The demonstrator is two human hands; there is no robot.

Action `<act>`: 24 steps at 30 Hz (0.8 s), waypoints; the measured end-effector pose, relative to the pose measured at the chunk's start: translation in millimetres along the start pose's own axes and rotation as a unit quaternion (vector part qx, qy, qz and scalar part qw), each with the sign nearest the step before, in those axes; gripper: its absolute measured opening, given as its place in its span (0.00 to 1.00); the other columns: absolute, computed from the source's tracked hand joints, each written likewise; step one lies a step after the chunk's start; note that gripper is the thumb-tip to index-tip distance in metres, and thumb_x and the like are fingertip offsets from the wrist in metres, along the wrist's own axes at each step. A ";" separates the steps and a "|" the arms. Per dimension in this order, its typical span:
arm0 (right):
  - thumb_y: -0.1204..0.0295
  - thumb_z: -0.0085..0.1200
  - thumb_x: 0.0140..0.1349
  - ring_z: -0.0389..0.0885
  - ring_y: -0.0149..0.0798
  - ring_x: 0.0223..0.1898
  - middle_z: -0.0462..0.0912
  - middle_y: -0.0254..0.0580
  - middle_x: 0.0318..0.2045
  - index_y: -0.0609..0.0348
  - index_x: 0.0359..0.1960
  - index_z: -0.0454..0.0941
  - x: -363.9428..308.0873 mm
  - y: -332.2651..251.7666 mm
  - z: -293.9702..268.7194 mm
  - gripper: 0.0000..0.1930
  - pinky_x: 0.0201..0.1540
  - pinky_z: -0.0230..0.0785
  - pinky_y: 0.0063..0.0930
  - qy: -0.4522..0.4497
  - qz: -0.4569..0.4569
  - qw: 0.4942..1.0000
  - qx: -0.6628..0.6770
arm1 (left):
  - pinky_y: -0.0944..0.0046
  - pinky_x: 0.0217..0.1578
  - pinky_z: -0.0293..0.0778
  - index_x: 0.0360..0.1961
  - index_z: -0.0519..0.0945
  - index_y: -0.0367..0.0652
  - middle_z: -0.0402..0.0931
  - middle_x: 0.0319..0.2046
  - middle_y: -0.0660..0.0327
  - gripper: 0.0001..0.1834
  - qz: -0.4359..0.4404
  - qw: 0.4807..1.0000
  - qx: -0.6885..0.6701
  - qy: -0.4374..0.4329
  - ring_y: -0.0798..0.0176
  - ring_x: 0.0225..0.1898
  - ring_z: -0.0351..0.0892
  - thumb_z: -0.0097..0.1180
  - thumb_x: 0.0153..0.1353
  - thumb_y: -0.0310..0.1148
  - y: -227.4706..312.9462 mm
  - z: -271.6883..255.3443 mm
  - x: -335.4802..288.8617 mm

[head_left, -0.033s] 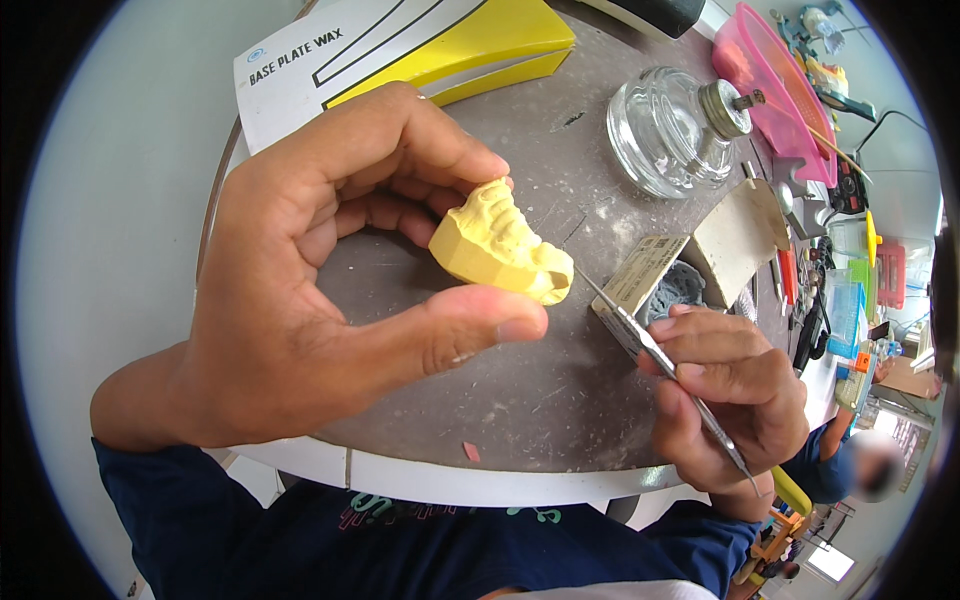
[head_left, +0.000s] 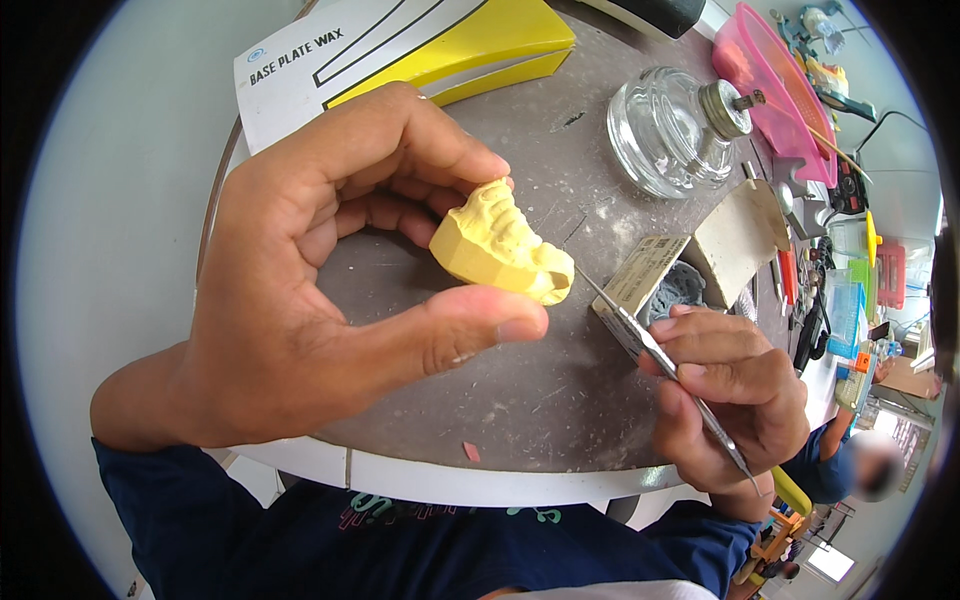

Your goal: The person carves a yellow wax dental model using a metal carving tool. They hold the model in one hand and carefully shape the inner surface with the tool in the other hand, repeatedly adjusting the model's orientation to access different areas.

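Observation:
Between the thumb and fingers of my left hand (head_left: 330, 270) is a yellow dental cast (head_left: 500, 245), tilted and held above the table. Its ridged, tooth-like side faces up and to the right. My right hand (head_left: 735, 395) grips a thin metal dental carver (head_left: 650, 345) like a pen. The carver's pointed upper end lies close to the cast's right edge; whether it touches, I cannot tell. Its other pointed end sticks out below my right hand. Part of the cast is hidden behind my left fingers and thumb.
A yellow and white wax box (head_left: 450, 60) lies at the back left. Toward the back right stand a glass spirit lamp (head_left: 665, 135) and a pink basket (head_left: 775, 90). An opened carton (head_left: 740, 240) with grey material sits beyond my right hand. Another person (head_left: 830, 455) is at far right.

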State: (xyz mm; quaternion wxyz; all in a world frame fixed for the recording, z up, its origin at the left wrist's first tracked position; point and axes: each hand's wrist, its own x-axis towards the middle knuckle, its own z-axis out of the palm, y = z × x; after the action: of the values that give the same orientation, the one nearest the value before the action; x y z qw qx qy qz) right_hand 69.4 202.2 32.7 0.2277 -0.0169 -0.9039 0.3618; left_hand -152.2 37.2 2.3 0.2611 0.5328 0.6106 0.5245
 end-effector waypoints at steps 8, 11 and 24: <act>0.87 0.66 0.44 0.86 0.48 0.38 0.84 0.52 0.31 0.64 0.33 0.76 -0.7 0.8 0.3 0.15 0.46 0.80 0.42 0.008 -0.001 1.000 0.006 | 0.63 0.53 0.73 0.49 0.71 0.34 0.78 0.46 0.47 0.34 0.008 1.000 0.004 -0.001 0.59 0.49 0.80 0.72 0.50 0.46 -0.9 -0.1 0.4; 0.87 0.66 0.44 0.86 0.48 0.38 0.84 0.51 0.31 0.64 0.33 0.76 -0.3 0.6 0.5 0.15 0.46 0.80 0.41 0.009 0.004 1.000 0.003 | 0.64 0.53 0.73 0.49 0.72 0.34 0.78 0.46 0.47 0.34 0.006 1.000 0.004 0.002 0.59 0.49 0.80 0.72 0.50 0.46 -0.5 0.4 -0.1; 0.87 0.66 0.44 0.86 0.47 0.39 0.84 0.51 0.31 0.63 0.33 0.76 -0.2 1.0 0.9 0.15 0.46 0.80 0.41 0.010 -0.001 1.000 0.003 | 0.64 0.53 0.73 0.49 0.72 0.34 0.78 0.46 0.47 0.34 0.009 1.000 0.005 0.004 0.58 0.49 0.80 0.72 0.50 0.46 -0.6 0.4 -0.2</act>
State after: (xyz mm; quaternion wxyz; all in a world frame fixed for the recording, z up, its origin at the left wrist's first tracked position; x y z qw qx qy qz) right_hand 69.1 202.3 31.4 0.2366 -0.0191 -0.9007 0.3640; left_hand -152.1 37.3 1.6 0.2512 0.5377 0.6094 0.5257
